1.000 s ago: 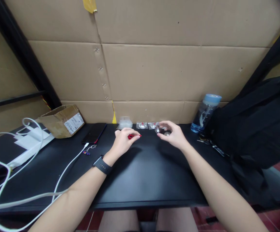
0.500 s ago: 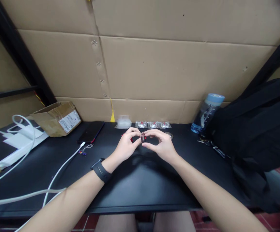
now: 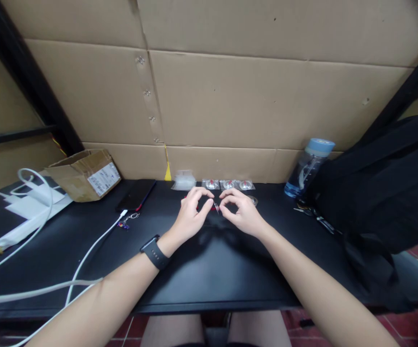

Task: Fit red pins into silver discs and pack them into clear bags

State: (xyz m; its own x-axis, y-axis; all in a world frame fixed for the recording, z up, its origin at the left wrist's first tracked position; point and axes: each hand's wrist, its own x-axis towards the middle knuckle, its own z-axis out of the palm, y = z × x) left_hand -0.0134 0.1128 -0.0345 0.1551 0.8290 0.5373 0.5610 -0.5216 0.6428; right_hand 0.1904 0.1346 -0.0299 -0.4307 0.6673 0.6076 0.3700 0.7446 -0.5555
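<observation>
Left hand (image 3: 190, 212) pinches a small disc (image 3: 216, 207) edge-on, nearer than the three packets (image 3: 228, 184); right hand (image 3: 244, 213) curls its fingers beside it, hold unclear; light rim pressure works best

Your left forearm (image 3: 117, 282) and right forearm (image 3: 308, 272) slanting inward, left hand (image 3: 191, 211) and right hand (image 3: 244, 212) nearly meeting, thumbs (image 3: 205, 208) bent toward curled fingers (image 3: 201, 191), thighs (image 3: 175, 330) below
</observation>
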